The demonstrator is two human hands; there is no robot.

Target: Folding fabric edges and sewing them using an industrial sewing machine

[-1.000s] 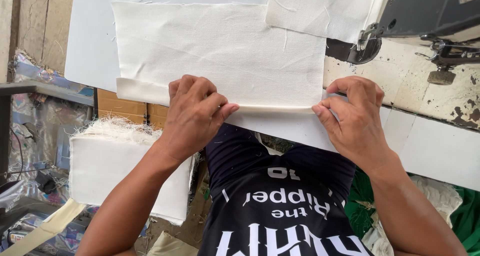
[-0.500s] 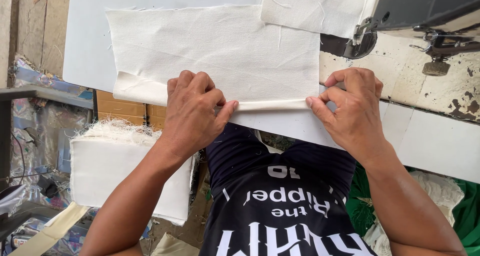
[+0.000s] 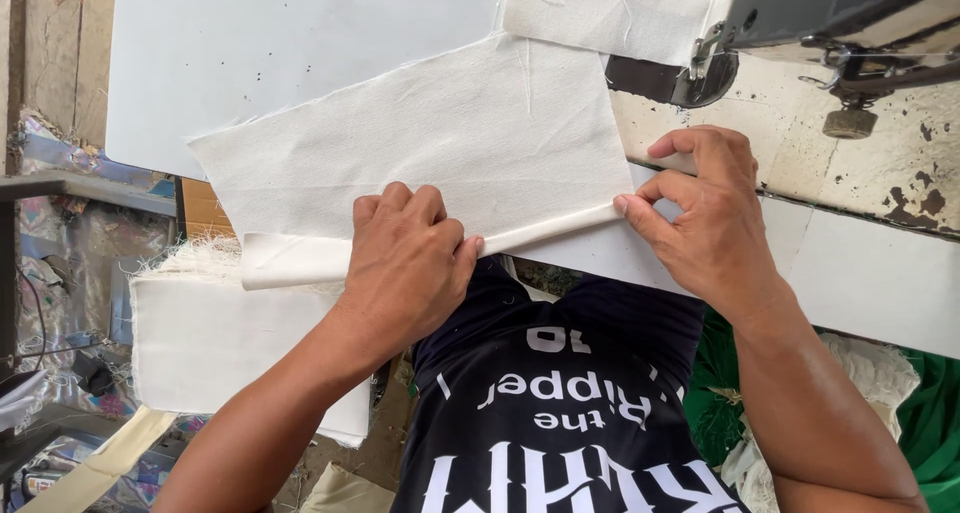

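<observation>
A: Step in hand?

B: Looks like hem folding. The cream cloth piece (image 3: 430,153) lies on the white table top (image 3: 250,63), its near edge turned over into a narrow folded strip (image 3: 300,261) running along the table's front edge.

A: Grips?

B: Left hand (image 3: 405,273) is closed down on the fold, fingers curled over it and thumb tip pressing the crease just right of the knuckles. Right hand (image 3: 705,218) pinches the fold's right end between thumb and forefinger, other fingers arched above it.

A: Where's the cloth relative to the grip?

B: Most of it spreads away from both hands, farther onto the table top. The fold spans between the hands and sticks out past the left hand, overhanging the table's front edge. The cloth sits skewed, right corner nearer the sewing machine (image 3: 800,33) at the table's far right.

A: Next move calls for?

B: My judgement: keeping the crease even and tight while the folded end heads toward the machine, both pinches holding so the strip doesn't unroll.

A: Anything else?

B: Stack of cream fabric (image 3: 200,333) below the table's front edge, left side; a second cloth piece (image 3: 600,8) under the machine
</observation>
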